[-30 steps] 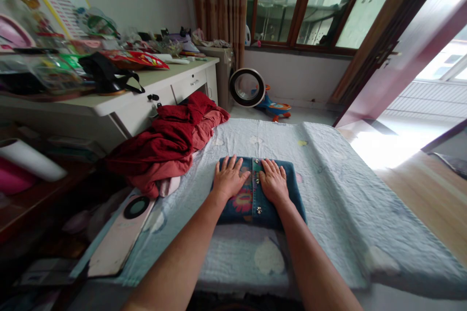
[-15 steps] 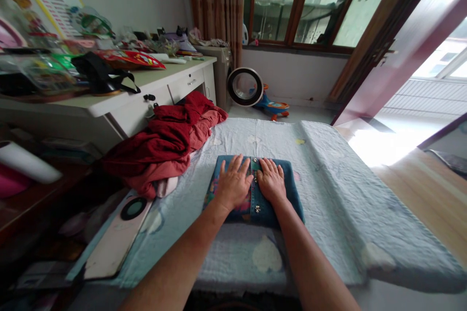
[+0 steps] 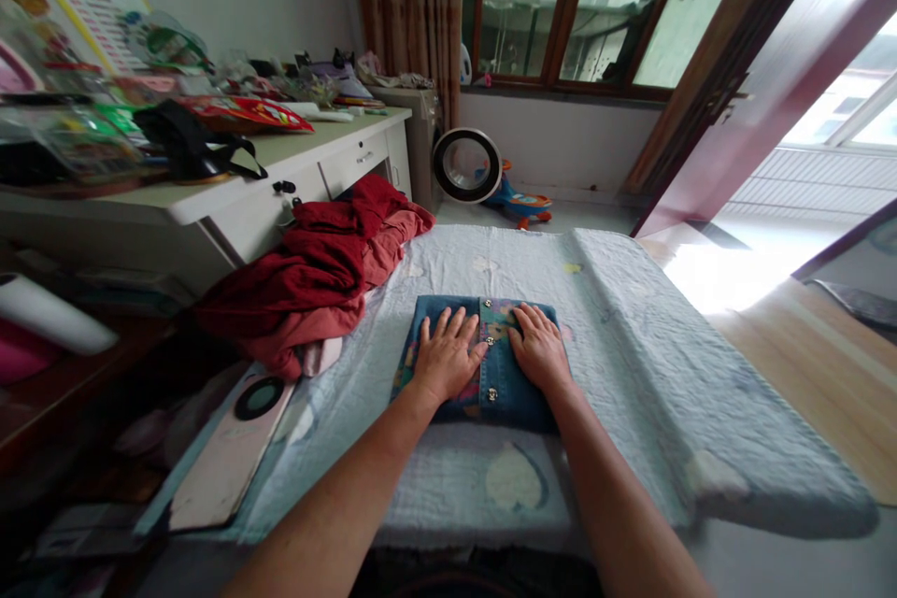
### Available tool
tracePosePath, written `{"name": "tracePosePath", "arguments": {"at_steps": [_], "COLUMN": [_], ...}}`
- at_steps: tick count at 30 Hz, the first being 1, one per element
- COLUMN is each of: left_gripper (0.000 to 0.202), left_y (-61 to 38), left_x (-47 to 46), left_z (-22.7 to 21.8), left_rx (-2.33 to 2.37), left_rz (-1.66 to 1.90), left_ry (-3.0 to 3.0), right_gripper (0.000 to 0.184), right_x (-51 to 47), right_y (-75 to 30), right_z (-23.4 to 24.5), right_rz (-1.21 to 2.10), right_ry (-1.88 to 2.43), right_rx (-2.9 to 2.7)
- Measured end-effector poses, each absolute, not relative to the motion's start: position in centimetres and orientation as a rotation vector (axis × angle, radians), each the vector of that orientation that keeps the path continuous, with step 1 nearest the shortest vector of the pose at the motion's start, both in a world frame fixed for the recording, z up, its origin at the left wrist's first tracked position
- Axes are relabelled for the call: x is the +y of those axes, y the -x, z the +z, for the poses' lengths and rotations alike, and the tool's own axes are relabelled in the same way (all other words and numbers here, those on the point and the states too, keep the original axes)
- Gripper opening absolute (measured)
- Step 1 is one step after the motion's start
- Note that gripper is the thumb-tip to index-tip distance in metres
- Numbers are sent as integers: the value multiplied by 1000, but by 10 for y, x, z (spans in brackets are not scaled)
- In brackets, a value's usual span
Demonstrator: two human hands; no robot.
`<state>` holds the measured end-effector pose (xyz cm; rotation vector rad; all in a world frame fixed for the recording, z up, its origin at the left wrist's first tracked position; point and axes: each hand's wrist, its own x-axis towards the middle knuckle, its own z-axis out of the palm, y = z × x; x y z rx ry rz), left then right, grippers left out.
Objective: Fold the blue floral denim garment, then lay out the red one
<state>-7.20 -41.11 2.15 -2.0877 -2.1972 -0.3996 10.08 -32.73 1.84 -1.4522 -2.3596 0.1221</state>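
A folded blue denim garment (image 3: 491, 406) with a colourful print and a row of metal buttons (image 3: 490, 341) down its middle lies flat on the pale blue cover (image 3: 483, 476). My left hand (image 3: 448, 353) rests palm down on its left half, fingers stretched out, the thumb reaching close to the buttons. On the right half lies my right hand (image 3: 541, 348), also flat with its fingers extended, near the garment's right edge. Neither hand grips anything.
A heap of red cloth (image 3: 315, 262) lies at the cover's left edge, beside a pale flat panel with a dark ring (image 3: 224, 458). A cluttered desk (image 3: 308, 149) stands at left. Behind are a round ring-shaped object (image 3: 438, 170) and a blue-orange ride-on toy (image 3: 519, 203).
My right hand has slid rightward over the denim, away from the buttons, and more of the print shows between the hands. My left hand stays nearly in place.
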Motion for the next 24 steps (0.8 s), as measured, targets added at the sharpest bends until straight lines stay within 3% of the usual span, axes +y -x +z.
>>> {"name": "tracePosePath", "arguments": {"at_steps": [7,16,24], "left_gripper": [56,56,56], "left_y": [70,70,70], "left_x": [-412,-411,-413], "left_z": [24,22,23], "left_rx": [-2221,-2221,-2224], "left_rz": [-389,-416,-407], "left_ry": [2079,2073,2072], "right_gripper": [46,47,62], "right_x": [-345,-395,-403], "right_y": [-113,-96,-116], "right_z": [29,26,21], "right_rz": [102,216,140], "right_ry": [1634,1405,1430], "right_rx": [-2378,-2472,-2554]}}
